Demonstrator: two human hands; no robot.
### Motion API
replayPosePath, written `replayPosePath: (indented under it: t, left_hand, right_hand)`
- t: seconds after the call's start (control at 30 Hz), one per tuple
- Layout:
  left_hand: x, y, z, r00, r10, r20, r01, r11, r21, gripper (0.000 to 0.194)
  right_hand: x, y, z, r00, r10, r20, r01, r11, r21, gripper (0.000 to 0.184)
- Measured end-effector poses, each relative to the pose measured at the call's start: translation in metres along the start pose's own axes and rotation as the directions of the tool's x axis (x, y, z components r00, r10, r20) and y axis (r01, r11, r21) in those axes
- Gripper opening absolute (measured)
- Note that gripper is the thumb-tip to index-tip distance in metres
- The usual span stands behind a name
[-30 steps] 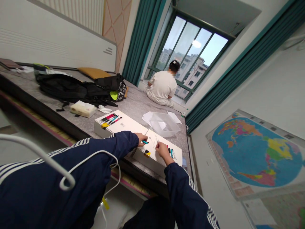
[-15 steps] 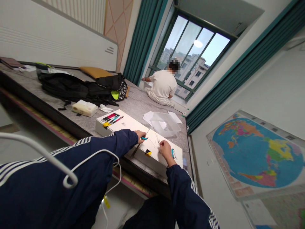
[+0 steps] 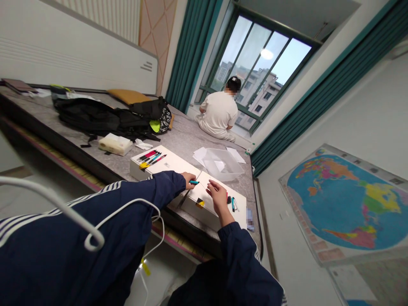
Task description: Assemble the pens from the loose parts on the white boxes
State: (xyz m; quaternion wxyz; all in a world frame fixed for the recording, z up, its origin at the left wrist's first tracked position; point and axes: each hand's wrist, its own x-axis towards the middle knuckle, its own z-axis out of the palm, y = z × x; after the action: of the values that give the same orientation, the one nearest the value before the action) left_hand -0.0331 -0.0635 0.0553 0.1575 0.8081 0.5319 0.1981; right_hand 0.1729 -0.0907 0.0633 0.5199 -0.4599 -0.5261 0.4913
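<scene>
My left hand (image 3: 189,180) is closed around a teal pen barrel (image 3: 194,182), above the near edge of the white box lids. Close by on the right, my right hand (image 3: 218,195) hovers over the right-hand white box (image 3: 231,208) with its fingertips pinched; whatever they hold is too small to make out. A thin, light refill-like line (image 3: 203,186) shows between the two hands. Beside my right wrist lie small pen parts: a teal barrel (image 3: 233,204), a white piece (image 3: 236,205) and dark grips (image 3: 228,199). Assembled pens (image 3: 152,158) rest in a row on the left-hand white box (image 3: 168,163).
Behind the boxes sit a clear plastic bin (image 3: 223,165) and papers (image 3: 199,155). A tissue pack (image 3: 115,144) and a black backpack (image 3: 92,117) are at left. A person (image 3: 219,111) sits by the window. A white cable (image 3: 127,206) hangs across the front.
My right hand has moved left and up from the small parts toward my left hand, uncovering dark and red pieces on the box. My left hand keeps the teal barrel.
</scene>
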Motion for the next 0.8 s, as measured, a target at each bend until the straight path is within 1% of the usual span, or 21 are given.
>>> replayPosePath:
  t: [0.13, 0.23, 0.33, 0.43, 0.63, 0.8]
  left_hand:
    - [0.003, -0.001, 0.004, 0.999, 0.036, 0.026, -0.035, 0.998, -0.043, 0.027]
    - [0.003, -0.002, 0.004, 0.998, 0.05, 0.037, -0.045, 0.993, -0.109, 0.028]
    - [0.001, 0.001, 0.001, 0.998, 0.048, 0.028, -0.042, 0.982, -0.186, 0.028]
    - [-0.001, 0.004, -0.001, 0.998, 0.055, 0.013, -0.051, 0.975, -0.214, 0.026]
    - [-0.002, 0.006, -0.003, 0.998, 0.061, 0.031, -0.053, 0.976, -0.21, 0.024]
    - [-0.004, 0.008, -0.007, 0.999, 0.04, 0.002, -0.039, 0.98, -0.197, 0.025]
  right_hand:
    - [-0.003, -0.011, 0.02, 1.0, 0.004, 0.012, -0.006, 0.985, 0.174, 0.037]
    - [-0.003, -0.011, 0.028, 1.0, -0.016, -0.017, 0.019, 0.976, 0.217, 0.035]
    - [-0.003, -0.01, 0.032, 0.998, -0.028, -0.062, 0.04, 0.977, 0.21, 0.032]
    - [-0.003, -0.011, 0.035, 0.996, -0.04, -0.073, 0.054, 0.98, 0.193, 0.031]
    - [-0.003, -0.009, 0.039, 0.997, -0.044, -0.058, 0.053, 0.985, 0.165, 0.032]
    - [0.001, 0.0, 0.038, 0.995, -0.099, -0.019, 0.101, 0.991, 0.09, 0.033]
